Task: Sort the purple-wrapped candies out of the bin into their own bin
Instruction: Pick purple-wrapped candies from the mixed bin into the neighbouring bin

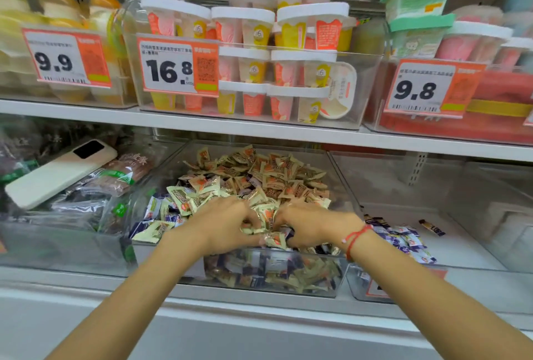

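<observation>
Both hands work at the front of the middle bin [331,279]: left hand [227,224] and right hand [311,225], fingers curled into the cream candies [259,175]; what each grips cannot be told. Purple candies [403,240] lie jumbled in the right bin [473,247], pointing no common way; more show at the mixed heap's left edge.

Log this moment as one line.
left hand: digging in clear plastic mixed-candy bin | right hand: same | purple-wrapped candies: some in right bin

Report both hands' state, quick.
Left hand: fingers curled into the candies, grip unclear.
Right hand: the same, cannot be told.
</observation>
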